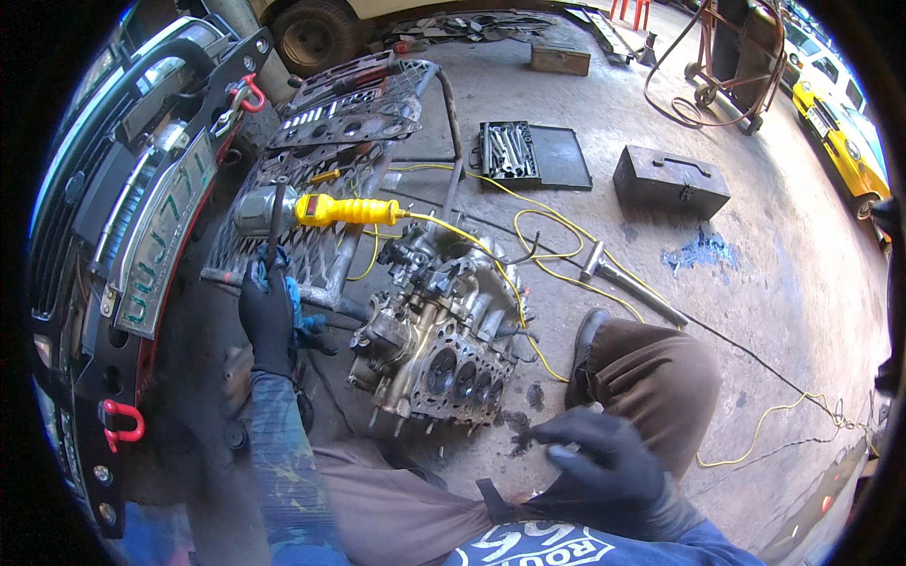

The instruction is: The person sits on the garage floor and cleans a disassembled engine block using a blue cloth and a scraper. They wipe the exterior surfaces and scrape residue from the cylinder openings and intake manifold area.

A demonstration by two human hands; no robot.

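My left hand [266,307], in a black glove, closes round a narrow dark bar-like tool [276,222] that points away from me; its exact kind is not clear. Blue cloth [300,319] shows against that hand. Just past the tool, a yellow-handled work lamp [347,209] rests on a metal mesh rack [330,269]. On the floor before me stands an engine block [429,363] with its open cylinders facing up. My right hand [604,457], also gloved in black, hovers over my lap, fingers loosely bent and apart, with nothing visible in them.
A vehicle's front bumper [142,274] with red shackles lines the left side. Gaskets [349,123] lie on the rack. Beyond are an open wrench case [510,151], a dark toolbox [672,181] and a long T-shaped metal bar [637,288]. A yellow cord [500,259] winds across the engine and floor.
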